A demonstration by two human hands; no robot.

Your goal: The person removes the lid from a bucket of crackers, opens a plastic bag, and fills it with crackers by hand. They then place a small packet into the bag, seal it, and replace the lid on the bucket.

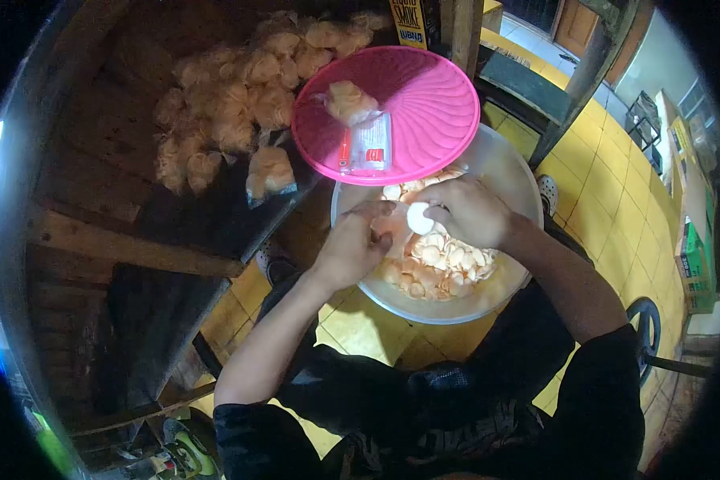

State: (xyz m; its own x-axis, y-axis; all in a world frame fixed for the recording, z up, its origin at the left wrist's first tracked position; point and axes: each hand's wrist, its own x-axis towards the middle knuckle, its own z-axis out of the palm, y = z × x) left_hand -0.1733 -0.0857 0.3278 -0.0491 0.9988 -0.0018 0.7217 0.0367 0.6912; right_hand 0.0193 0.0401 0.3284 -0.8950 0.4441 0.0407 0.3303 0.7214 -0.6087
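My left hand [350, 246] pinches a small clear plastic bag [394, 230] by its side, above a wide basin. Close beside it, my right hand [468, 210] has its fingers closed on a white round chip [420, 218] at the bag's mouth. Below both hands, pale round chips [448, 260] are heaped in the large whitish basin [424, 314]. A pink ribbed lid [436, 112] rests over the basin's far side. On it lie a filled bag of chips [350, 102] and a pack of plastic bags [370, 144].
Many filled bags [248, 96] are piled on a dark wooden platform [128, 240] at left, with one bag [270, 172] near its edge. A black and yellow box [412, 22] stands behind the lid. Yellow tiles [596, 216] cover the floor; a wooden frame [584, 80] rises at right.
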